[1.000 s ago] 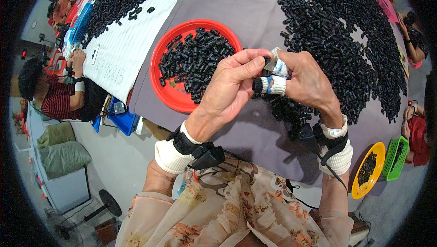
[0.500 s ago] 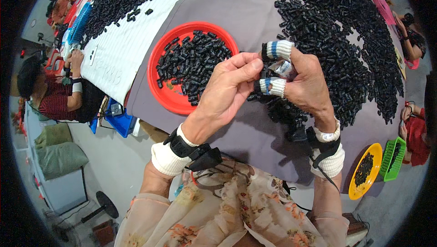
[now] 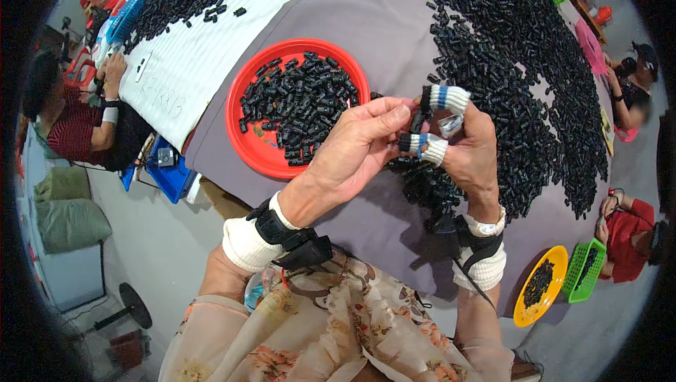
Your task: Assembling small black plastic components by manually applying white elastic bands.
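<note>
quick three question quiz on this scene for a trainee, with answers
1. Which colour is the round tray beside the left hand?
a) yellow
b) red
c) green

2. True or false: the right hand wears striped finger covers.

3. Fill in: in this view, the big pile of black pieces on the grey cloth lies to the ____ of that tray.

Key: 1. b; 2. true; 3. right

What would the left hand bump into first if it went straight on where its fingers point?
Going up and rightward in the picture, the left hand would probably first meet the right hand, at its striped finger covers. They look very close, though this view leaves depth unclear.
</note>
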Available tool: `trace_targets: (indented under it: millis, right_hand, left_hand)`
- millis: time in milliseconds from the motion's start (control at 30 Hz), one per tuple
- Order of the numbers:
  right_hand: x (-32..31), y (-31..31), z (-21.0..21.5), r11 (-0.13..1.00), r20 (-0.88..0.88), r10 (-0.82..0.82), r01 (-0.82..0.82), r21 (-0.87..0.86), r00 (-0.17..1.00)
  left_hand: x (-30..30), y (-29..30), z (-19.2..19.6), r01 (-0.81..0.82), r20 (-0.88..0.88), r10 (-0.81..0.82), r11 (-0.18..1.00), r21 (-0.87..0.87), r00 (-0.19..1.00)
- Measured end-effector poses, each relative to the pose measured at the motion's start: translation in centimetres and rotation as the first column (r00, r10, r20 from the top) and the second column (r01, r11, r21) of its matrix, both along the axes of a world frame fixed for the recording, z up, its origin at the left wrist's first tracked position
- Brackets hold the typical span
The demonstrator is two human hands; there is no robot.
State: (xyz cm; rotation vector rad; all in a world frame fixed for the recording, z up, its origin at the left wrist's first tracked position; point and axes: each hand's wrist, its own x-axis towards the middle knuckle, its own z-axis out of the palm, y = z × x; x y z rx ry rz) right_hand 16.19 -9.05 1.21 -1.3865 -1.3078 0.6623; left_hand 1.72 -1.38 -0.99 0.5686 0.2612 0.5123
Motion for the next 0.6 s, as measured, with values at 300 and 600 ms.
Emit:
trace_targets:
  millis: [300,600]
  right_hand:
    - [-0.1,0.1,-0.4,0.999,-0.087,0.037,-0.037,-0.004,0.996]
    - [-0.6,0.4,-0.3,0.998,-0.097,0.058,-0.056,0.027,0.994]
  left_hand:
    - [-0.7,-0.2,0.4,0.058,-0.061,-0.057,0.998,0.009,0.997]
    - [-1.2,0.0,0.2,0.047,-0.093,-0.043,0.998,0.039,0.995]
